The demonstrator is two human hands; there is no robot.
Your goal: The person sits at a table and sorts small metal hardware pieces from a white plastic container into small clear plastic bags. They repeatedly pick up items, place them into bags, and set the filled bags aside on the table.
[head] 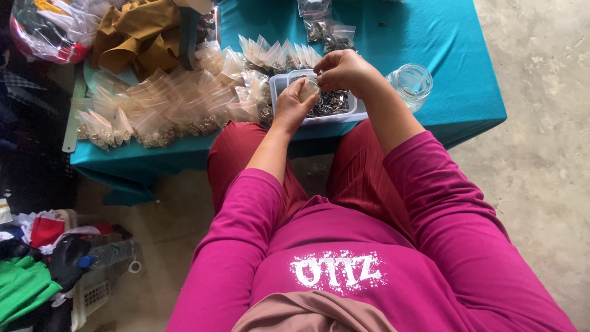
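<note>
We hold a small clear bag (pixel 309 88) in our left hand (pixel 294 104), fingers curled round it; our right hand (pixel 344 69), pinched shut, hovers just above, over the tray (pixel 359 112).

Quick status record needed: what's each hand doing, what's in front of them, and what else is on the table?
left hand: holds a small clear bag over the tray
right hand: fingers pinched at the bag's mouth
tray: pale plastic, holds small dark metal pieces
filled bags: heaped to the left on the teal table
glass jar: right of tray
brown cloth: far left corner
</note>
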